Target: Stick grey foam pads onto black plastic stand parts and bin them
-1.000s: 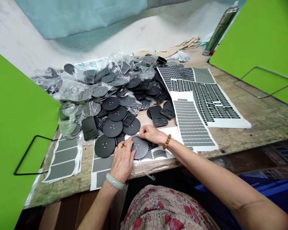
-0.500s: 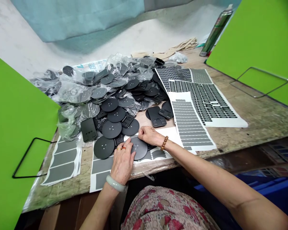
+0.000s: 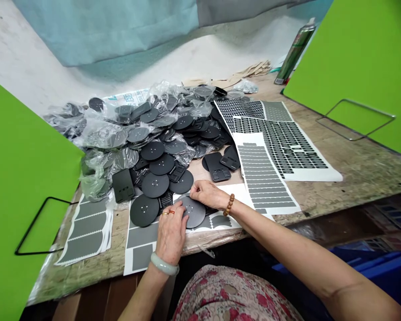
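Note:
A round dark grey plastic disc (image 3: 194, 213) with small holes at its centre lies in front of me, over a sheet of grey stickers (image 3: 141, 238). My left hand (image 3: 171, 232) grips the disc's left edge, thumb on the near side and fingers along the far side. My right hand (image 3: 207, 195) is closed in a pinch at the disc's upper right edge. What sits between its fingertips is too small to make out. More black discs (image 3: 144, 210) lie just left of and beyond the hands, with ribbed black parts (image 3: 165, 200) among them.
Behind the hands spreads a heap of black discs in clear plastic bags (image 3: 103, 131). Printed sticker sheets (image 3: 265, 174) lie to the right, with more grey stickers (image 3: 83, 232) at left. Green panels (image 3: 361, 67) flank the table; a spray can (image 3: 294, 51) stands at the back right.
The camera view has tilted slightly, so everything sits a little lower. Both hands stay at the same disc, and the right fingertips have shifted only slightly at its edge.

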A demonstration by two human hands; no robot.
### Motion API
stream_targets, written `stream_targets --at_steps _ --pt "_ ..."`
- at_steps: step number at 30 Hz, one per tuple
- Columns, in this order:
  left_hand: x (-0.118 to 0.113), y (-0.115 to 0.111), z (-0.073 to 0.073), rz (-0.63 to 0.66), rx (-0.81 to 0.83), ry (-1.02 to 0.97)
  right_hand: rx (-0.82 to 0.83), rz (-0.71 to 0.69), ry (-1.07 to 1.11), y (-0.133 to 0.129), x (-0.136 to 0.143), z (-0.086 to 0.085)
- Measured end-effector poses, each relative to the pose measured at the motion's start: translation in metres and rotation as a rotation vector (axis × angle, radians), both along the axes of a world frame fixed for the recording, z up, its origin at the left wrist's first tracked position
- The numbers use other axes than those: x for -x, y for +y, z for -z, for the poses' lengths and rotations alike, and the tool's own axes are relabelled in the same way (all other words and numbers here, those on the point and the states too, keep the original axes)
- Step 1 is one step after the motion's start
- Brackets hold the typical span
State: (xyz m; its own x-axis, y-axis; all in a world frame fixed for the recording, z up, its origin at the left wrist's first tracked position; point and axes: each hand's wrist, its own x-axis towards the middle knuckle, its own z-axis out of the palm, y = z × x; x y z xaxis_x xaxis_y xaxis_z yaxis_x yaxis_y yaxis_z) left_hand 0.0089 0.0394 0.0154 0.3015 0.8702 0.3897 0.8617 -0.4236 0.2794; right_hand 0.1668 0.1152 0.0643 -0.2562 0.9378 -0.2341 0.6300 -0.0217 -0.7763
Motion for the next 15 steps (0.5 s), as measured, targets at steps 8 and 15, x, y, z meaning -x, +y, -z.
stream_targets --at_steps 8,15 --pt "-0.0053 0.0004 -0.0027 -0.014 0.019 -0.015 0.16 -0.036 0.32 0.0042 -0.0019 0.0008" --pt "-0.0057 0.0006 -0.0037 -0.026 0.028 0.003 0.192 0.008 0.336 0.0062 -0.002 0.0029"
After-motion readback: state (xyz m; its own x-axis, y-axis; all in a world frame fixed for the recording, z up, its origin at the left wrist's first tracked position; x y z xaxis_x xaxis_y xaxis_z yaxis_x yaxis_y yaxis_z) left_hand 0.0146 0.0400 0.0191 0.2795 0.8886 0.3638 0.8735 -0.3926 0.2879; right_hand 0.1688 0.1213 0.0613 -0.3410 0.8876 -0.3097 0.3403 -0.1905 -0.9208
